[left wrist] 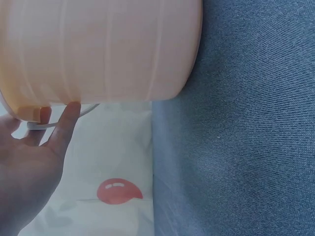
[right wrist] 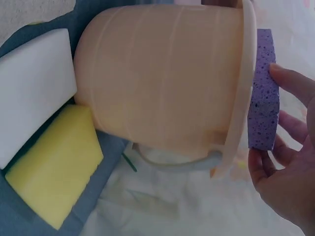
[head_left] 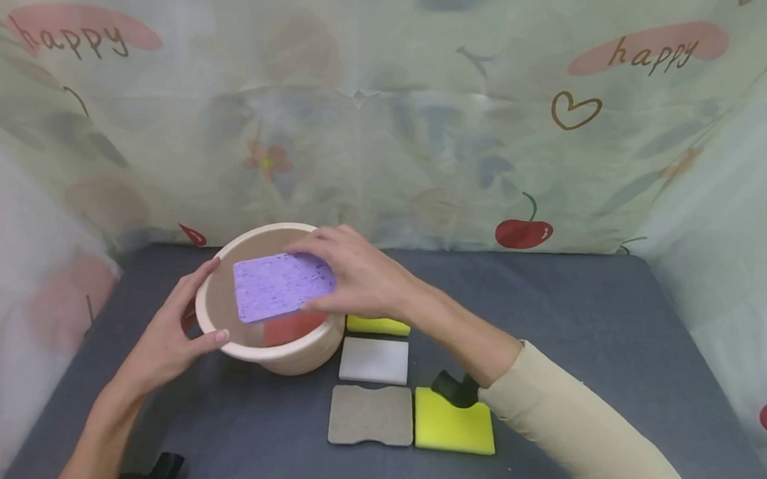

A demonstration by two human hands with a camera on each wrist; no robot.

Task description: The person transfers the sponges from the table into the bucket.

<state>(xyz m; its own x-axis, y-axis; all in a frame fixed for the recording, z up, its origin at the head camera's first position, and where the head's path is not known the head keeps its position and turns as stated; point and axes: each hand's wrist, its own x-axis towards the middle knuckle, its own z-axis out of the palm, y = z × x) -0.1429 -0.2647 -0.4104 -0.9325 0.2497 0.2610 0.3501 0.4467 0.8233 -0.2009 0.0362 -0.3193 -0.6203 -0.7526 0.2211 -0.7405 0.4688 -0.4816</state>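
A purple speckled sponge [head_left: 278, 286] is held over the mouth of a cream bucket [head_left: 304, 355]. My right hand [head_left: 355, 274] pinches the sponge at its right end, thumb on one edge and fingers on the opposite one. In the right wrist view the sponge [right wrist: 264, 93] stands edge-on just outside the bucket's rim [right wrist: 242, 88]. At the left, my left hand [head_left: 173, 329] grips the bucket's rim, with the thumb over the near edge. Something red-orange [head_left: 294, 328] shows inside the bucket; its kind is partly hidden by the sponge.
Right of the bucket lie a yellow sponge [head_left: 378, 326], a white sponge [head_left: 374, 360] and a grey notched pad [head_left: 371, 415]. Another yellow sponge [head_left: 454, 423] lies beside the grey pad, under the right wrist's black mount [head_left: 456, 388]. Patterned cloth [head_left: 390, 123] hangs behind the dark table [head_left: 550, 316].
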